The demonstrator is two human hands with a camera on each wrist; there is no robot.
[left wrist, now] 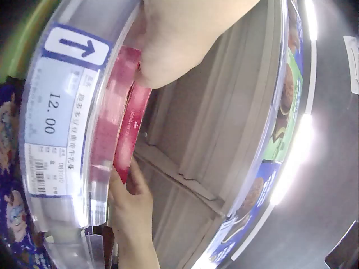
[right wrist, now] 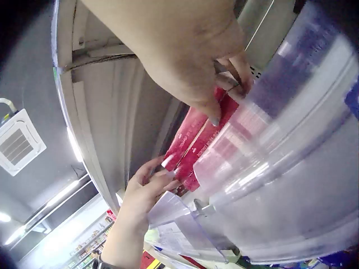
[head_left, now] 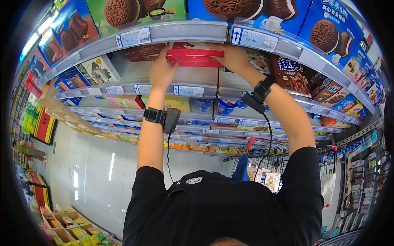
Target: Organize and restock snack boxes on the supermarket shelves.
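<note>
Two flat red boxes (head_left: 195, 58), stacked one on the other, lie between my hands on an upper shelf, behind its clear front lip. My left hand (head_left: 161, 73) grips their left end, thumb on the front face. At the right end, my right hand (head_left: 236, 60) pinches them between thumb and fingers. In the left wrist view, the lip partly covers the red boxes (left wrist: 132, 123). The right wrist view shows both hands on the red boxes (right wrist: 199, 137), with a seam between the layers. Darker red boxes (head_left: 143, 53) sit left of my left hand.
Above, a shelf edge with price tags (head_left: 133, 37) runs close over my hands, bearing large cookie boxes (head_left: 246, 10). Brown cookie boxes (head_left: 289, 74) stand right of my right forearm. A shopping cart (head_left: 262, 149) is below right. Cables hang from both wrist cameras.
</note>
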